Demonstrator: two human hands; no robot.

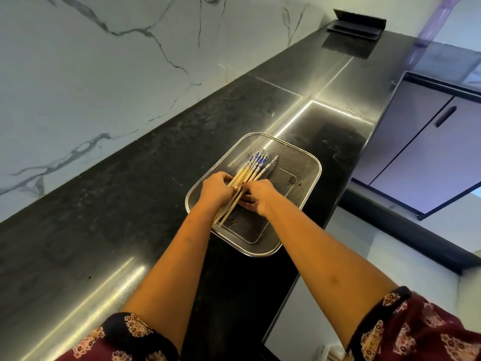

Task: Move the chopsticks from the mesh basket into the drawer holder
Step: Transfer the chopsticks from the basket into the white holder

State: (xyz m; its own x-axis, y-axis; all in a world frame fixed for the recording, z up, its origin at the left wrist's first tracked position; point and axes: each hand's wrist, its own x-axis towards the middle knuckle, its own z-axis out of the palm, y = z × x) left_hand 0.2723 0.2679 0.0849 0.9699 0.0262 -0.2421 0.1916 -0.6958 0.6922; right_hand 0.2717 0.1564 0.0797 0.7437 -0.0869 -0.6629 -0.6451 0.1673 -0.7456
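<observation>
A rectangular metal mesh basket (299, 165) sits on the black countertop. Inside it lies a bundle of several wooden chopsticks (256, 165) with blue-and-white patterned tops pointing away from me. My left hand (217, 190) curls its fingers round the bundle from the left at its middle. My right hand (257, 195) grips the same bundle from the right, fingers tucked under the sticks. The thin lower ends of the chopsticks stick out below my hands toward the basket's near left rim. No drawer holder is in view.
The black countertop (130, 204) runs along a white marble wall (91, 74). A black hinged fitting (356, 24) sits at the far end. Grey cabinet doors with a dark handle (445, 117) stand to the right, beyond the counter's edge.
</observation>
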